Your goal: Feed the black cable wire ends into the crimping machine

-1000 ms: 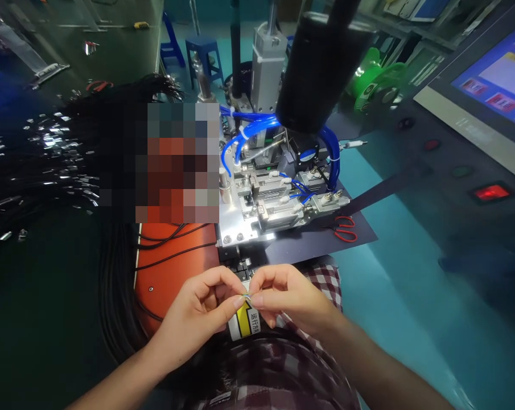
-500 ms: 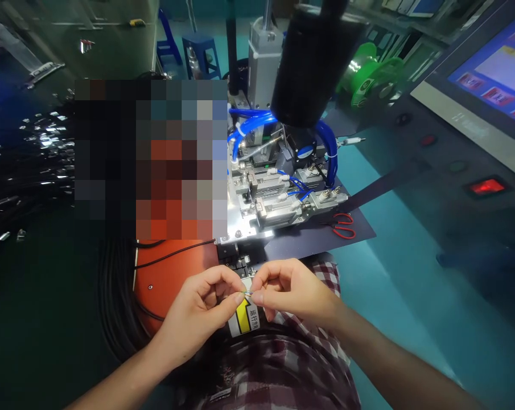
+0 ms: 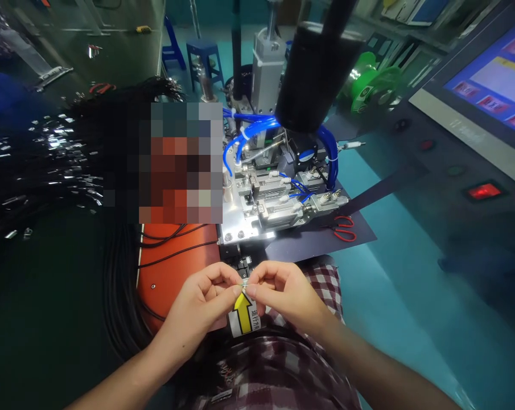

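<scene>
My left hand (image 3: 212, 293) is closed in a pinch, thumb against forefinger, on the ends of some thin wires (image 3: 244, 285). Facing it, my right hand (image 3: 280, 287) pinches the same fine strands, and the fingertips of both hands nearly meet. A greenish strand shows between them; the rest is hidden by the fingers. Just below lies a white label with a yellow arrow (image 3: 243, 316). To the left, a bundle of black cables (image 3: 120, 285) hangs over an orange surface (image 3: 176, 279), and a few single cables cross that surface.
Ahead stands a metal machine (image 3: 278, 205) with blue air hoses (image 3: 257, 122). Red-handled scissors (image 3: 345, 229) lie on the dark plate at its right. A black cylinder (image 3: 310, 80) hangs above. A control panel with a screen (image 3: 487, 85) is at right, near a green spool (image 3: 363, 80).
Both hands have come slightly closer together at the fingertips, still pinching the thin wires. The view has shifted a little, and more of the yellow arrow shows.
</scene>
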The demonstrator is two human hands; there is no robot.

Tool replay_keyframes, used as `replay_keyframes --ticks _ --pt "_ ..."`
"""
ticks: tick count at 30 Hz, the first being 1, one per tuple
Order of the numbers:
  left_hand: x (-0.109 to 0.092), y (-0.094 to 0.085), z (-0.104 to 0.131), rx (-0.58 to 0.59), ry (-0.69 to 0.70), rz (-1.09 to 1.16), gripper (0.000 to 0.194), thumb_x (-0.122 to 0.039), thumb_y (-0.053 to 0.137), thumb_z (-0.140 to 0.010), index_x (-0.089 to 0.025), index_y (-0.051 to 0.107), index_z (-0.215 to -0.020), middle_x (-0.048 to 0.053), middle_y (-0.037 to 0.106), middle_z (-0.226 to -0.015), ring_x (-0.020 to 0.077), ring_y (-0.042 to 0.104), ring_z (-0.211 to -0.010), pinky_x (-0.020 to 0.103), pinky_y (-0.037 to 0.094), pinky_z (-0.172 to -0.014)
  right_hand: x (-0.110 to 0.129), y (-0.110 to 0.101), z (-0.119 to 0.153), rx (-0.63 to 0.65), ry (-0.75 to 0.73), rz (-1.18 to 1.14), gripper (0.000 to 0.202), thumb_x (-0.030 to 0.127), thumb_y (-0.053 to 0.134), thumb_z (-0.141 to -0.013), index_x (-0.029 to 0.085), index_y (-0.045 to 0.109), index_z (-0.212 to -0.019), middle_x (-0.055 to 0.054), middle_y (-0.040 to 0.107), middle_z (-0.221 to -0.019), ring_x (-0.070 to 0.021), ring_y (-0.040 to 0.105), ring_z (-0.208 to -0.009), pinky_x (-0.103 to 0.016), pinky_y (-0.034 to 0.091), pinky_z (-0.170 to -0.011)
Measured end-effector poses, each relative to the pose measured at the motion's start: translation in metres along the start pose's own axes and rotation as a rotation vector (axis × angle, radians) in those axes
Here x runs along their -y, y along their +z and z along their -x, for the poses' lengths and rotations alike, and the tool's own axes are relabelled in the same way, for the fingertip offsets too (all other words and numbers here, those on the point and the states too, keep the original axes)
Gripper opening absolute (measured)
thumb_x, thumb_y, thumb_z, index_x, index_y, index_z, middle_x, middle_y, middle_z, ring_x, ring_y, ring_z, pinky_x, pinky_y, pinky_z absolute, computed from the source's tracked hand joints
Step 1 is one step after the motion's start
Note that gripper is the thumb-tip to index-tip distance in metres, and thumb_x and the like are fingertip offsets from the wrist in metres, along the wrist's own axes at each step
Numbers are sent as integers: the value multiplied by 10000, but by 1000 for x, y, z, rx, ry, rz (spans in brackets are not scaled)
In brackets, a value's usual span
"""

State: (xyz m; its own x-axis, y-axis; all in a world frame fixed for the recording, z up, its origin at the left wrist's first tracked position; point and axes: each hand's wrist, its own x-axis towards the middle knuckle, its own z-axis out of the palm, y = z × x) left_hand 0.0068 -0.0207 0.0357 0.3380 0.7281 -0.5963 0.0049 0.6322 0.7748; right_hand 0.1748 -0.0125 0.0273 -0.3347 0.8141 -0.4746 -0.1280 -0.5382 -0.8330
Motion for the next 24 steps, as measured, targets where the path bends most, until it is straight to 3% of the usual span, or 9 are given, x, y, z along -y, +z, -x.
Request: replay_keyframes --ticks 9,15,24 --pt "-2 3 0 -27 3 84 195 -346 637 -790 -178 537 -786 -106 317 -473 38 201 -431 174 205 -428 -12 7 3 -97 -107 31 174 276 686 -711 151 574 -665 35 558 -560 -81 500 -459 -207 372 -447" --pt "0 3 1 -38 25 25 209 -360 634 -789 -170 548 -784 -89 349 -513 39 220 -444 175 199 -427 -8 0 5 -41 -128 84 132 266 689 -728 158 614 -746 37 561 -581 -95 527 -507 -212 407 -486" --pt "1 4 0 -32 32 12 229 -383 629 -789 -176 530 -798 -80 420 -525 37 261 -428 161 206 -411 -10 4 2 -43 -121 23 171 287 700 -722 158 588 -715 38 560 -547 -95 523 -473 -209 408 -477"
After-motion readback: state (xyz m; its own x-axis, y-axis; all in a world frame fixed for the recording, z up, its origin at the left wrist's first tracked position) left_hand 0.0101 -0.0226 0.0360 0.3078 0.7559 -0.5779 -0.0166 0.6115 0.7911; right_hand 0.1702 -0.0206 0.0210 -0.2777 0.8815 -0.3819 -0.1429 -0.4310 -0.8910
